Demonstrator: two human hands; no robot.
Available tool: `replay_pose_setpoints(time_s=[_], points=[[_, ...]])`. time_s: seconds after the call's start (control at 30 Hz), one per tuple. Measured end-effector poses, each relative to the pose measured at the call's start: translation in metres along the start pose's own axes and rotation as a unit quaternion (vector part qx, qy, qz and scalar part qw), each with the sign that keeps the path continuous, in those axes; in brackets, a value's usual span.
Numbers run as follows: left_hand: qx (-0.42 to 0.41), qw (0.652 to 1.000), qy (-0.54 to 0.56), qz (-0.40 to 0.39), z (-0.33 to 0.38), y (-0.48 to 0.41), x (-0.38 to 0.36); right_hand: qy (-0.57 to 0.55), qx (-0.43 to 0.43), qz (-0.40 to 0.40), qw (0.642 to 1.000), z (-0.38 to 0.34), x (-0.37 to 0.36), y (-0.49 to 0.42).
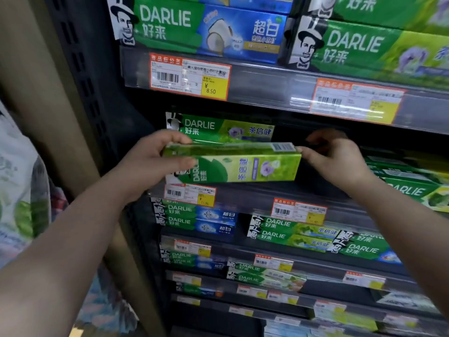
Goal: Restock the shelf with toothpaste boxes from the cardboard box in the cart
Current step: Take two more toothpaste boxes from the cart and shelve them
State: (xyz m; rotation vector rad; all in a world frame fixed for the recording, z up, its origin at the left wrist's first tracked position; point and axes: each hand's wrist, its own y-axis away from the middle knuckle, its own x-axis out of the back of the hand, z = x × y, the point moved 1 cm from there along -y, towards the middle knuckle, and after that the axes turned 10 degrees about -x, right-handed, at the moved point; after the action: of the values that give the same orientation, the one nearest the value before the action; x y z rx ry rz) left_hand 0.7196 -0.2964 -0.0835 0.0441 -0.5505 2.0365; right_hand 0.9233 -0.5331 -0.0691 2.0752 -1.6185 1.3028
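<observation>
A green Darlie toothpaste box [243,164] is held level in front of the middle shelf [243,193], its print upside down and a barcode on its top face. My left hand [150,161] grips its left end, thumb on top. My right hand [335,156] touches its right end with fingertips. Right behind it, one like box [223,128] stands on that shelf. The cart and the cardboard box are out of view.
Shelves above and below carry rows of Darlie boxes [206,27] in green and blue, with orange price tags [189,77] on the rails. A dark gap lies behind my right hand. More green boxes [408,181] lie at the right. A tan pillar [48,93] stands left.
</observation>
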Motion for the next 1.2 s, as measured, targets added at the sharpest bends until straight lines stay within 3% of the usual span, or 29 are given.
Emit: replay_pose_setpoints(time_s=[0.1,0.23,0.4,0.53,0.63,0.7,0.93,1.2], points=[[-0.013,0.999,-0.009,0.032,0.01,-0.023,0.0,0.013,0.001,-0.006,1.0,0.004,0.007,0.007],[0.033,0.998,-0.016,0.041,0.012,-0.042,0.007,0.005,0.005,-0.023,1.0,0.008,0.006,0.013],[0.049,0.997,-0.059,-0.011,0.01,-0.054,0.012,-0.025,0.0,-0.122,0.992,0.002,-0.016,0.017],[0.033,0.993,-0.099,0.054,0.0,-0.053,0.008,-0.084,0.007,-0.18,0.98,-0.015,-0.03,0.022],[0.0,0.965,-0.203,0.168,-0.004,-0.044,0.002,-0.08,0.016,-0.142,0.986,-0.023,-0.034,0.027],[-0.017,0.959,-0.205,0.195,-0.01,-0.036,0.001,-0.057,0.02,-0.11,0.992,-0.026,-0.036,0.03],[0.016,0.97,-0.186,0.155,-0.029,-0.016,-0.005,-0.047,-0.01,-0.059,0.997,-0.031,-0.043,0.027],[0.047,0.98,-0.144,0.131,-0.029,-0.02,-0.002,-0.026,-0.056,-0.064,0.996,-0.028,-0.048,0.025]])
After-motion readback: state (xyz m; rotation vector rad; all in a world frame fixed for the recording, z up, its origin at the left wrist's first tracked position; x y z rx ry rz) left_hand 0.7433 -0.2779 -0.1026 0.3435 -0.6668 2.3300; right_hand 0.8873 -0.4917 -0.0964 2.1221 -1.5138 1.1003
